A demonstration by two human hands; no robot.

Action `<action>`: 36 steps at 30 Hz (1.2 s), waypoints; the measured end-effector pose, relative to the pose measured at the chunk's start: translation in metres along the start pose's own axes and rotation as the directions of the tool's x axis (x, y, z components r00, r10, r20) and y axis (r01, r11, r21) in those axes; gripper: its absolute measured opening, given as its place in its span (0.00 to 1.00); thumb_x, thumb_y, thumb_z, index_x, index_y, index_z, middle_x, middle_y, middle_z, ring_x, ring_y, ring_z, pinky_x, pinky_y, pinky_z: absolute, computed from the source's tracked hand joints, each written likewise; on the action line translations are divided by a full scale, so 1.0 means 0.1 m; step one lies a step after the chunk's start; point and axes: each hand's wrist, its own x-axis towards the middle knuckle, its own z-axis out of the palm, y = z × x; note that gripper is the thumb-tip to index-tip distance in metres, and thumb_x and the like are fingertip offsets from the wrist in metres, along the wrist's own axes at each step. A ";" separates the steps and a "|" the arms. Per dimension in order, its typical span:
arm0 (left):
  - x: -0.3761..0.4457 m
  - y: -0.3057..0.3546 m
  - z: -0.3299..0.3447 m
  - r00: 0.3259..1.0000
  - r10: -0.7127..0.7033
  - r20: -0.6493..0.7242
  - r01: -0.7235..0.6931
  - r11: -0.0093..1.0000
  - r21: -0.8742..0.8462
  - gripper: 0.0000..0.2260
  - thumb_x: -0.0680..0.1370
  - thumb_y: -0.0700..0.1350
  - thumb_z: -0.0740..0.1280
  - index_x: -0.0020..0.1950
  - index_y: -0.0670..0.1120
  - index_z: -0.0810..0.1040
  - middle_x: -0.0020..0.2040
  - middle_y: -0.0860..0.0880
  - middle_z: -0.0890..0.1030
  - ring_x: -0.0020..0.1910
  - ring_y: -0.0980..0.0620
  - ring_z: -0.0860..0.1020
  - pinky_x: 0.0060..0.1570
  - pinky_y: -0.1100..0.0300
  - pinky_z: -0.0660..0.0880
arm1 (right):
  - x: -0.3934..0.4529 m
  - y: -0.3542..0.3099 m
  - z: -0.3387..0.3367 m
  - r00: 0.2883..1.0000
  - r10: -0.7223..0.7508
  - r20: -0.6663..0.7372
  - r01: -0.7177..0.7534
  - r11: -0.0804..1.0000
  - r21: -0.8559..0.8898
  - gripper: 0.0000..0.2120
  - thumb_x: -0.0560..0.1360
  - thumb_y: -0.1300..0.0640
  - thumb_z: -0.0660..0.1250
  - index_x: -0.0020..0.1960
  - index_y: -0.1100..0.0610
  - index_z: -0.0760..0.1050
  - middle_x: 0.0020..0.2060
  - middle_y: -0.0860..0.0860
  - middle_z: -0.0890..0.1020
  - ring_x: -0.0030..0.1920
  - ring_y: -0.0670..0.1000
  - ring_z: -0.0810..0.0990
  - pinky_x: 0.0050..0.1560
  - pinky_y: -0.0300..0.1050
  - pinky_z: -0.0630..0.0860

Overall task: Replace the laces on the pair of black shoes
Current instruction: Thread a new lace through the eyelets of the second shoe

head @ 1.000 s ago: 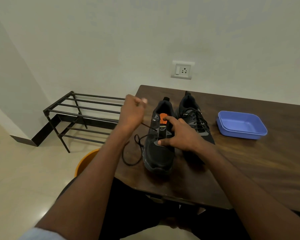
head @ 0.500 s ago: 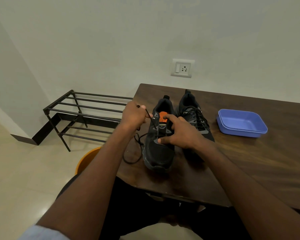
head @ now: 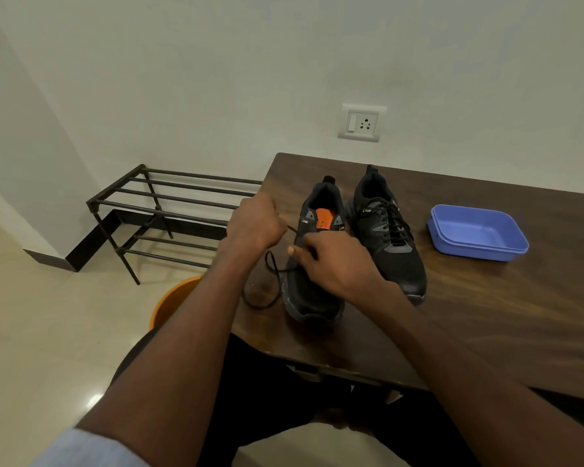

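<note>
2 hands (head: pixel 255 221) (head: pixel 331 261) curled: left pinches lace (head: pixel 270 264), right grips shoe (head: pixel 312 298).

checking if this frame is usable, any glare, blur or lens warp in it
Head view: dim, soft indoor light; one glare spot on the floor tiles; wide-angle warp bends the table edge and stretches the forearms; the shoes and lace are fairly sharp, with slight softness on the left hand and right hand.

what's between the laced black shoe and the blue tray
Head view: only bare dark wooden table lies between the laced black shoe and the blue plastic tray.
</note>
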 end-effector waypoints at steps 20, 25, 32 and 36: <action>-0.25 0.40 -0.27 0.946 0.250 0.205 -0.124 0.867 -0.483 0.10 0.86 0.47 0.61 0.61 0.48 0.81 0.57 0.48 0.83 0.56 0.50 0.80 0.57 0.52 0.74 | -0.21 0.49 -1.14 0.937 0.337 -0.087 -0.168 0.657 0.734 0.05 0.80 0.60 0.69 0.51 0.53 0.83 0.37 0.52 0.81 0.24 0.42 0.66 0.24 0.37 0.63; -0.36 0.57 -0.33 0.841 0.455 0.294 -0.108 0.673 -0.731 0.13 0.84 0.50 0.65 0.57 0.42 0.84 0.46 0.44 0.85 0.45 0.52 0.81 0.42 0.66 0.78 | -0.22 0.37 -1.12 0.977 0.211 0.032 -0.158 0.619 0.769 0.06 0.81 0.60 0.69 0.56 0.57 0.82 0.34 0.51 0.80 0.24 0.44 0.65 0.24 0.37 0.62; -0.24 0.33 -0.34 0.911 0.364 0.193 -0.220 0.826 -0.518 0.08 0.84 0.44 0.66 0.59 0.47 0.84 0.54 0.51 0.85 0.55 0.58 0.81 0.53 0.59 0.74 | -0.24 0.60 -1.16 0.964 0.263 0.040 -0.214 0.678 0.703 0.05 0.78 0.58 0.73 0.53 0.55 0.84 0.35 0.51 0.83 0.28 0.44 0.70 0.27 0.36 0.65; -0.33 0.51 -0.38 0.813 0.505 0.291 -0.111 0.623 -0.774 0.18 0.87 0.53 0.57 0.70 0.46 0.77 0.60 0.45 0.84 0.60 0.50 0.82 0.59 0.50 0.77 | -0.21 0.43 -1.11 0.984 0.149 0.093 -0.169 0.648 0.743 0.07 0.80 0.58 0.71 0.57 0.58 0.82 0.35 0.53 0.82 0.27 0.45 0.67 0.27 0.36 0.63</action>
